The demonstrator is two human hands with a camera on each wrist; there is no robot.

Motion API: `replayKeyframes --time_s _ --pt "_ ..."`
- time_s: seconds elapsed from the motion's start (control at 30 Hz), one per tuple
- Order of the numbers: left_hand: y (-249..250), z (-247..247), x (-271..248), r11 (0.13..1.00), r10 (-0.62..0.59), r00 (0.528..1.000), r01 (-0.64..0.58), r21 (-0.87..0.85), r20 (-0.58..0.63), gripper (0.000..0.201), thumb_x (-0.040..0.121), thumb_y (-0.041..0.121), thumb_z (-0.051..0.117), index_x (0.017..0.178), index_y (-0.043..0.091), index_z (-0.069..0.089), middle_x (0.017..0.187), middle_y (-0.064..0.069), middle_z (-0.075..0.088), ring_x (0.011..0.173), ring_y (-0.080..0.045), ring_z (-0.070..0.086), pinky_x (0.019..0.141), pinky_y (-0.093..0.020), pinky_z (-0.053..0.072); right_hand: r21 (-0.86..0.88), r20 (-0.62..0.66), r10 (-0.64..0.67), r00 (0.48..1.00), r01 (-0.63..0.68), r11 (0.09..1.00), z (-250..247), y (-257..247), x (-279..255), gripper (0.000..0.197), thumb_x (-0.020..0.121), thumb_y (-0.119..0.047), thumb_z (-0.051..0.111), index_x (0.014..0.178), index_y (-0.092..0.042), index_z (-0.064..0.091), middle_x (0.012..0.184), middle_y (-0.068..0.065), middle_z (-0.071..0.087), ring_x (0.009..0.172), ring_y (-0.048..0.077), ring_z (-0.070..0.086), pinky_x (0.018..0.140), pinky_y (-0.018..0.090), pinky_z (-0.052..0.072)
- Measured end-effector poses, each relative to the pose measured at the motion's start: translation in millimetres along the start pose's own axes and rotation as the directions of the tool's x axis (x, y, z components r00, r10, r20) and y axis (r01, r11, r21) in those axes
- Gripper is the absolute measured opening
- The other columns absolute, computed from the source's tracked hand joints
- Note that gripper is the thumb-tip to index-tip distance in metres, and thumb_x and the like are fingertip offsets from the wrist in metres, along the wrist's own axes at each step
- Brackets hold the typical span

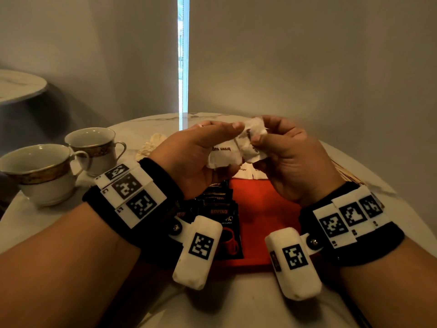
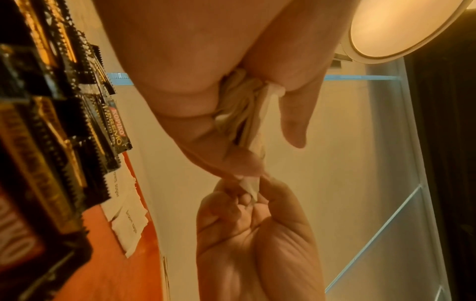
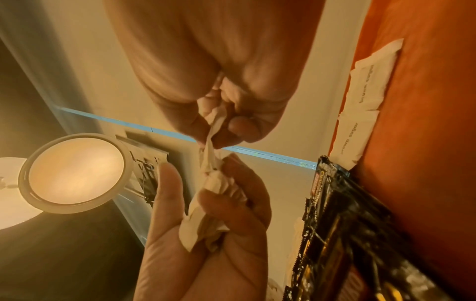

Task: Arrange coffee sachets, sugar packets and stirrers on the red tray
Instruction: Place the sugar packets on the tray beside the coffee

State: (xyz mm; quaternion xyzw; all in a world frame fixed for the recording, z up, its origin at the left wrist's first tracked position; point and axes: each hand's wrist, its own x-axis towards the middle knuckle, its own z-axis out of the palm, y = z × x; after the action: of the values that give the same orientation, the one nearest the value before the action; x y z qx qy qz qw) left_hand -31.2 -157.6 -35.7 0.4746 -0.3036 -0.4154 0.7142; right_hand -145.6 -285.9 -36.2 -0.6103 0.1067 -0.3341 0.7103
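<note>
Both hands hover above the red tray. My left hand grips a bunch of white brown-sugar packets, which shows again in the left wrist view. My right hand pinches one packet at the top of that bunch, between thumb and fingers. Two more sugar packets lie flat at the tray's far edge. Black Kopiko coffee sachets overlap in a row on the tray's left part. Wooden stirrers lie on the table to the right, mostly hidden by my right wrist.
Two gold-rimmed white teacups stand on the round marble table at the left. A crumpled pale wrapper lies behind my left hand. A second round table is at the far left.
</note>
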Motion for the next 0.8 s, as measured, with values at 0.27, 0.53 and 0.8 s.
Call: replayKeyframes --time_s 0.27,0.53,0.8 --pt "0.5 3.7 1.7 0.996 0.089 0.989 -0.09 0.0 -0.12 0.007 0.096 0.018 0.065 0.095 0.014 0.059 0.094 -0.013 0.068 0.067 -0.022 0.066 0.05 -0.027 0.054 -0.055 0.045 0.012 0.999 -0.01 0.998 4.0 0.1 -2.9 0.044 0.072 -0.004 0.078 0.113 -0.004 0.064 0.09 0.01 0.07 0.07 0.019 0.062 0.057 0.031 0.044" --pt "1.7 2.1 4.1 0.992 0.117 0.978 -0.122 -0.017 -0.171 0.007 0.097 0.019 0.064 0.092 0.015 0.062 0.087 -0.01 0.07 0.071 -0.024 0.066 0.052 -0.03 0.054 -0.119 0.014 0.054 0.998 -0.052 0.992 3.6 -0.5 -5.1 0.01 0.087 0.005 0.064 0.093 -0.002 0.062 0.072 0.01 0.067 0.056 0.016 0.054 0.049 0.026 0.042" --pt "-0.9 2.6 2.8 0.997 0.075 0.986 -0.074 0.011 -0.146 0.009 0.094 0.023 0.065 0.097 0.015 0.061 0.102 -0.015 0.065 0.077 -0.026 0.065 0.054 -0.03 0.054 -0.073 -0.065 0.08 0.995 -0.085 0.994 -2.7 -2.5 1.1 0.009 0.09 0.002 0.062 0.092 -0.007 0.061 0.07 0.006 0.062 0.059 0.015 0.05 0.053 0.028 0.043"
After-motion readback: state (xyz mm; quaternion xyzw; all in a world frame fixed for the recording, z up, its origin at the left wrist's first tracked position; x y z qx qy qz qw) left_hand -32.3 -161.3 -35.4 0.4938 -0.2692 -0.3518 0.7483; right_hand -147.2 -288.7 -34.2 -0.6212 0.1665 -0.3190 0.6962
